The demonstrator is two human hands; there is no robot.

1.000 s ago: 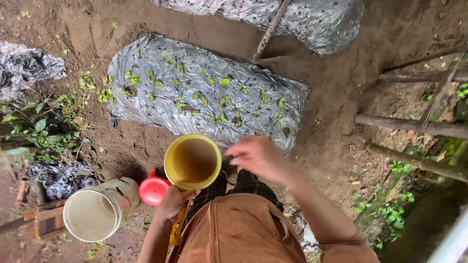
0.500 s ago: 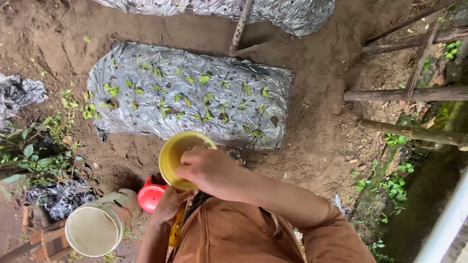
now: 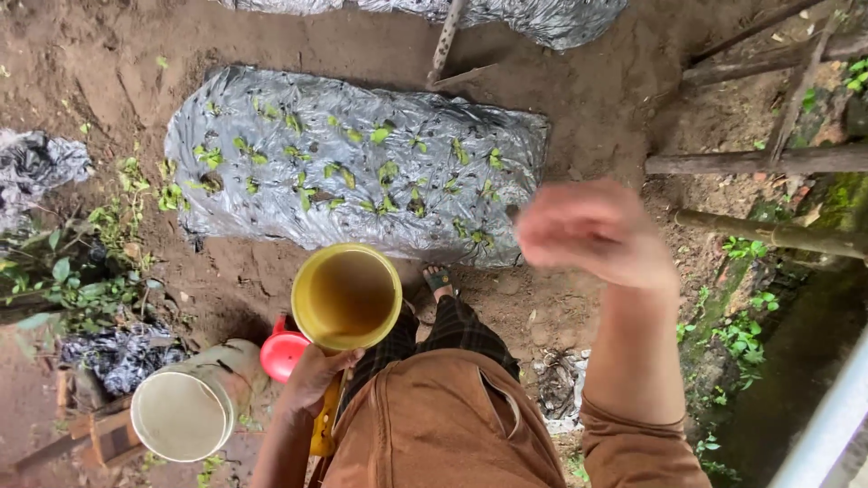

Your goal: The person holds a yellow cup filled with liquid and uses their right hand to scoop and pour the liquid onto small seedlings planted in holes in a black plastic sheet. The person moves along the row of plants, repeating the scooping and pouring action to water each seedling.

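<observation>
My left hand (image 3: 312,378) grips a yellow cup (image 3: 346,296) from below, holding it upright in front of my waist; its inside looks brownish. My right hand (image 3: 592,235) is raised to the right of the cup, blurred, over the near right corner of a garden bed covered in silver plastic mulch (image 3: 298,194). Small green seedlings (image 3: 336,172) poke through holes in the mulch. The right hand's fingers are curled; whether anything is in them is not visible.
A white bucket (image 3: 181,414) and a red container (image 3: 283,355) sit on the soil at lower left. Weeds (image 3: 77,280) grow at left. Wooden poles (image 3: 759,161) lie at right. A second mulched bed (image 3: 551,18) is at the top. My sandalled foot (image 3: 438,280) stands near the bed.
My right hand has left the cup's rim and swung up and to the right over the bed's corner. The cup stays in my left hand. The view has shifted slightly.
</observation>
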